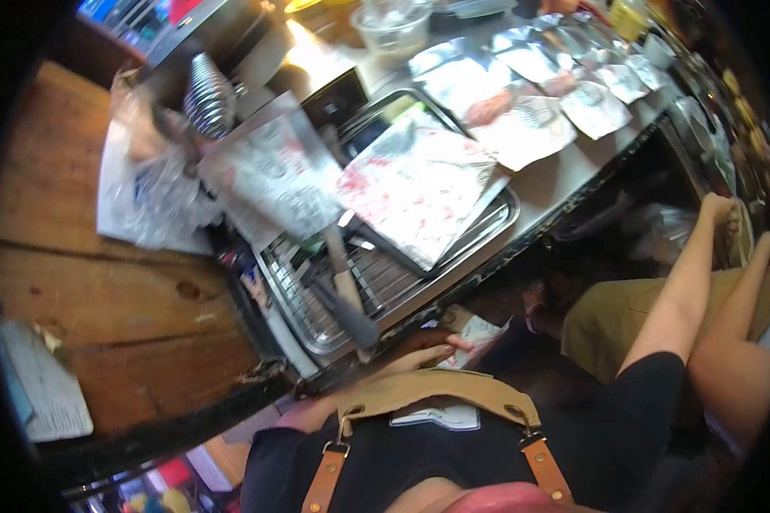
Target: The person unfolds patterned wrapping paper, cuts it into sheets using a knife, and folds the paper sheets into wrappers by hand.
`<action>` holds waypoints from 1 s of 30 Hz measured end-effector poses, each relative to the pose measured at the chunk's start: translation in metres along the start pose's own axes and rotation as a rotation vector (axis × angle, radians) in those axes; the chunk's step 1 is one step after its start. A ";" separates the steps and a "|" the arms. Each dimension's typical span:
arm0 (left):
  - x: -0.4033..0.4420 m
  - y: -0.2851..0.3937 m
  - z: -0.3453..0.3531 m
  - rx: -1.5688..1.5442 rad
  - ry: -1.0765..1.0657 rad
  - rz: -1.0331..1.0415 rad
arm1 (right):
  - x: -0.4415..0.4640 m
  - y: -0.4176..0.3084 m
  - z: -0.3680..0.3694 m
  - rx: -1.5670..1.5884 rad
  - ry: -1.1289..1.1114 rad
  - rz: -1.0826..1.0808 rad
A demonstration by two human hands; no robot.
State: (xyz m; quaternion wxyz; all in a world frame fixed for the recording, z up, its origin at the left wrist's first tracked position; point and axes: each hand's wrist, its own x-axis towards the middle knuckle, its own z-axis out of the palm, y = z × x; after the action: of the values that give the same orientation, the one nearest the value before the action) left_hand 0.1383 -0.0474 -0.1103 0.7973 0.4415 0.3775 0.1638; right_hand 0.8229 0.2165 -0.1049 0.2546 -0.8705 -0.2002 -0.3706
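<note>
My left hand (429, 355) is low by the counter's front edge, partly behind the apron bib (428, 389). Its fingers close on a piece of printed white paper (482, 339) with reddish marks. Far to the right, my right arm stretches out from a black sleeve, and my right hand (720, 210) is closed beside some beige material (738, 241); what it grips is unclear. Near the left hand, a metal tray with a wire rack (321, 340) holds printed paper sheets (415, 188) with red stains, and dark-handled tongs or utensils (351, 318).
Foil-and-paper wrappers (522, 128), some with pinkish food, line the counter. A clear tub (393, 26) stands behind. On the left are a wooden board (120, 299), crumpled plastic (158, 201) and a ribbed metal object (207, 98). Another person's arm (736, 355) appears at right.
</note>
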 end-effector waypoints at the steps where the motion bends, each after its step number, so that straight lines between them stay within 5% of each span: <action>1: 0.004 -0.011 -0.001 -0.085 -0.020 0.007 | -0.015 -0.017 -0.030 0.015 0.116 -0.033; 3: 0.006 -0.021 0.000 -0.130 -0.022 0.032 | -0.051 -0.069 -0.114 0.342 0.076 -0.147; 5: 0.004 -0.012 0.008 -0.203 0.006 0.138 | -0.126 -0.150 -0.231 1.197 -0.151 -0.260; 8: -0.001 -0.008 0.009 -0.088 -0.034 0.204 | -0.215 -0.218 -0.380 1.562 -0.752 -0.959; 11: -0.009 -0.003 0.018 -0.033 -0.107 0.313 | -0.259 -0.290 -0.386 1.135 -1.120 -1.243; 12: -0.018 0.009 0.024 0.011 -0.104 0.325 | -0.256 -0.307 -0.413 0.660 -1.403 -1.259; 14: -0.033 0.020 0.026 0.086 -0.075 0.333 | -0.267 -0.320 -0.436 0.356 -1.272 -1.355; 19: -0.066 0.034 0.027 0.183 0.140 0.518 | -0.285 -0.346 -0.417 0.266 -1.285 -1.396; 24: -0.090 0.064 0.024 -0.084 0.426 0.734 | -0.285 -0.360 -0.385 0.285 -1.172 -1.420; 27: -0.086 0.080 0.006 -0.083 0.709 0.809 | -0.279 -0.356 -0.368 0.540 -1.009 -1.397; 30: -0.077 0.080 -0.026 -0.182 0.807 0.792 | -0.249 -0.337 -0.397 1.180 -0.925 -1.255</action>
State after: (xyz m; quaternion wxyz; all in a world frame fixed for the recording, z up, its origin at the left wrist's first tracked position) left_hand 0.0738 -0.0334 -0.0174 0.5026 0.3810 0.4422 0.6377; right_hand 0.2651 0.2082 0.0447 0.3021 -0.3979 -0.8606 0.0991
